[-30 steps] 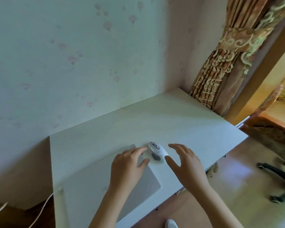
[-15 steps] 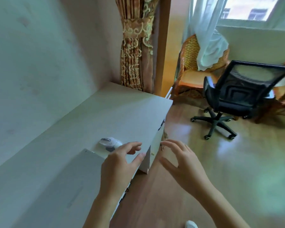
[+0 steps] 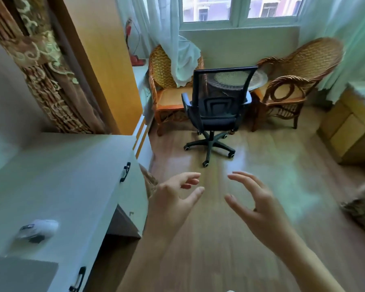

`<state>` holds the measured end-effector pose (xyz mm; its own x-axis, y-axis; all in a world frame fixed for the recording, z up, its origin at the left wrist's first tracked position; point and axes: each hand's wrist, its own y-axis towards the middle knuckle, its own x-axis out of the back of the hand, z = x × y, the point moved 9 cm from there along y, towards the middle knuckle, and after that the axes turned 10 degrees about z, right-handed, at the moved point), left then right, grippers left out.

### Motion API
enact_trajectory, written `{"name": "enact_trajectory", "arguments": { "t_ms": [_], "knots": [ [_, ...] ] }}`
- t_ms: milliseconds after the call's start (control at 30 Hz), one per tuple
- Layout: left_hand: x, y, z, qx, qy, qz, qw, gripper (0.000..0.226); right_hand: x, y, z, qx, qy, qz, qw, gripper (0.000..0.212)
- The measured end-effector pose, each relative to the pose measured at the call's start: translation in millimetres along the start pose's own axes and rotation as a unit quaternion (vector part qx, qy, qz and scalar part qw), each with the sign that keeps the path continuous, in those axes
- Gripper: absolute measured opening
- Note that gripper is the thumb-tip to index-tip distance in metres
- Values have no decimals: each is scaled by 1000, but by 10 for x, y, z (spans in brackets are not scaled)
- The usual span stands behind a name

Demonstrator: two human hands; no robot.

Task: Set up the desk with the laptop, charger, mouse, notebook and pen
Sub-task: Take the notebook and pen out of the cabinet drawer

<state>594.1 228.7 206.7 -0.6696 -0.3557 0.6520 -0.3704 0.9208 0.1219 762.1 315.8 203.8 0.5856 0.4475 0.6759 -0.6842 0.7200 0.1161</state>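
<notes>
Mouse (image 3: 37,230) sitting left of both hands, light and slick, so I'm judging a side-pinch best. Left hand (image 3: 170,204) and right hand (image 3: 256,209) hovering with loosely spread fingers, holding nothing

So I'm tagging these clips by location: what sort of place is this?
Probably a room at home, used as a study corner: a white desk with drawers, a black mesh swivel chair, and woven rattan armchairs by the curtained window.
</notes>
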Motion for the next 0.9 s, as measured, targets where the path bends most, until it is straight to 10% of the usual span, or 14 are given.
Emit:
{"name": "enact_trajectory", "arguments": {
  "t_ms": [900],
  "knots": [
    [-3213, 3621, -2060, -92, -10, 177, 980, 25, 3148, 1073, -3290, -195, -54, -149, 968, 49]
  ]
}}
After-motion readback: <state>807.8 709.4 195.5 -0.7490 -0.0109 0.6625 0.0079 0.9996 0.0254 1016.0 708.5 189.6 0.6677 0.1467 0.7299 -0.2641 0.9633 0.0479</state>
